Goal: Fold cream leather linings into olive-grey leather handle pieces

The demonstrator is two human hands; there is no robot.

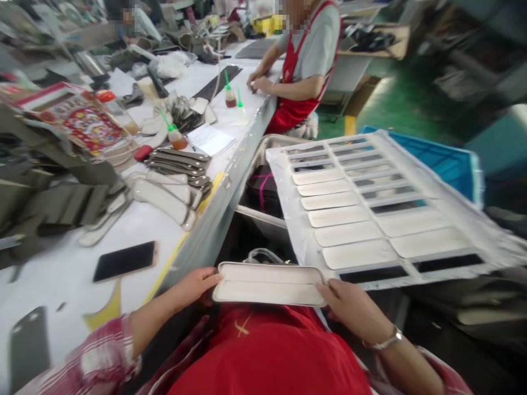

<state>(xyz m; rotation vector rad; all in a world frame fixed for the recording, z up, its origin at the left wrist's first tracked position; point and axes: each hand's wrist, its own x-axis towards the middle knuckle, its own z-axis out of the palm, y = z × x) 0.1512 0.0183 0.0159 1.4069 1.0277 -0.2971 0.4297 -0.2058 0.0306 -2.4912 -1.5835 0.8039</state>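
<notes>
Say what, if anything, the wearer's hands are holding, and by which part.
A pale panel, by its two short ends: left hand at one, right hand at the other, thumbs on top.

I classify this site as a workshop, apparently a factory floor for hand piecework. From my remote post I record the following evidence: a long white-topped worktable (pixel 78 299) bearing stacked dark strips (pixel 177 162), pale rounded pieces (pixel 162 200) and squeeze bottles (pixel 178 140) with green nozzles; a slotted white frame (pixel 294 236) partly filled with flat panels (pixel 348 235); a blue plastic crate (pixel 447 162); green flooring (pixel 411 109); and a red-aproned co-worker (pixel 313 60) at the same table.
</notes>
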